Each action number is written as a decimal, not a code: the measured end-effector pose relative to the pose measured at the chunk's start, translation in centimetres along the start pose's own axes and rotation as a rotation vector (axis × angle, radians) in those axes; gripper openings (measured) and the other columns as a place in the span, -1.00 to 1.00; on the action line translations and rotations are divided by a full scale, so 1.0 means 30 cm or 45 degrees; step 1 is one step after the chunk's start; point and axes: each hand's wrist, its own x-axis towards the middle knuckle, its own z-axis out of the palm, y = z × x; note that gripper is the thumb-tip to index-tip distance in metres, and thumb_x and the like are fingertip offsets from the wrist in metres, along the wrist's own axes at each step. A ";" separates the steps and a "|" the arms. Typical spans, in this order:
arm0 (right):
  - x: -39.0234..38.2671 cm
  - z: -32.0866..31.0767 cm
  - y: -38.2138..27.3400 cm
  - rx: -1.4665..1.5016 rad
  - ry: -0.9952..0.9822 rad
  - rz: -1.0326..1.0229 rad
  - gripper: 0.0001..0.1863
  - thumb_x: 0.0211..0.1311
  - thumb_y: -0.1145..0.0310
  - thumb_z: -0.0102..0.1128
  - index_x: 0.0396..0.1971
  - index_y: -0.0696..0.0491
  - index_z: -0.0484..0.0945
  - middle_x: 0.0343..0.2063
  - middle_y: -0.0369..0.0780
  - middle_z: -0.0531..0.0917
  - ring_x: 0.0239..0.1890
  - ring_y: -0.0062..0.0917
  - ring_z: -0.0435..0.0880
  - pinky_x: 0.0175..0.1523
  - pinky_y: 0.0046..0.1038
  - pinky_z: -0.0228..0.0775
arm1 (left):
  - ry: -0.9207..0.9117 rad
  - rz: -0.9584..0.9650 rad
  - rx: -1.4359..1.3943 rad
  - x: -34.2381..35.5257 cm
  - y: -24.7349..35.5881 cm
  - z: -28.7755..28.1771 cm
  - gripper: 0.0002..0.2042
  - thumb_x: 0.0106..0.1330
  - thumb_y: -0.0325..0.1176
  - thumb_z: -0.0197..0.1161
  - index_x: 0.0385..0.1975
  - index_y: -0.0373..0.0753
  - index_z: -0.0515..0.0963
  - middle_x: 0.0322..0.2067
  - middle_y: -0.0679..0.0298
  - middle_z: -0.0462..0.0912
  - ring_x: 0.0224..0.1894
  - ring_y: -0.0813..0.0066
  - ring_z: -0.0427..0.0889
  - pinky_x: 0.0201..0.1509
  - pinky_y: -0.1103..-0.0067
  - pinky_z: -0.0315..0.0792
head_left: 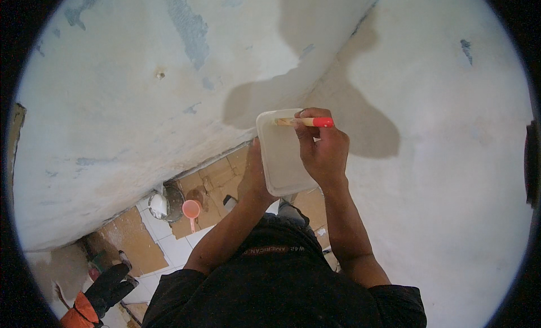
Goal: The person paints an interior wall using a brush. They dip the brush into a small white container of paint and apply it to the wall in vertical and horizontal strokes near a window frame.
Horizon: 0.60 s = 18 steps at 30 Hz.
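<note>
My left hand supports a white rectangular plastic tub from its left side and below; most of its fingers are hidden behind the tub. Closed around a paintbrush with a wooden, red-ended handle is my right hand. The brush lies sideways over the tub's far end, its other end pointing left into the tub. Whatever is inside the tub looks pale, and its level is hard to make out. Both hands are close to the corner where two walls meet.
Patchy whitish walls rise ahead and to the right. Below, cardboard sheets cover parts of the white tiled floor. A bucket and a pink dipper stand at lower left. Another person in orange and dark clothing is farther left.
</note>
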 end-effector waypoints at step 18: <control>-0.062 -0.017 -0.037 0.002 -0.250 -0.030 -0.82 0.24 0.38 0.29 -0.23 0.07 0.51 -0.32 -0.17 0.73 -0.36 -0.33 0.76 -0.24 -0.41 0.58 | 0.000 -0.009 -0.293 0.002 0.023 0.065 -0.32 0.43 0.30 -0.38 0.27 -0.11 0.27 0.12 0.13 0.46 0.16 0.23 0.52 0.18 0.28 0.50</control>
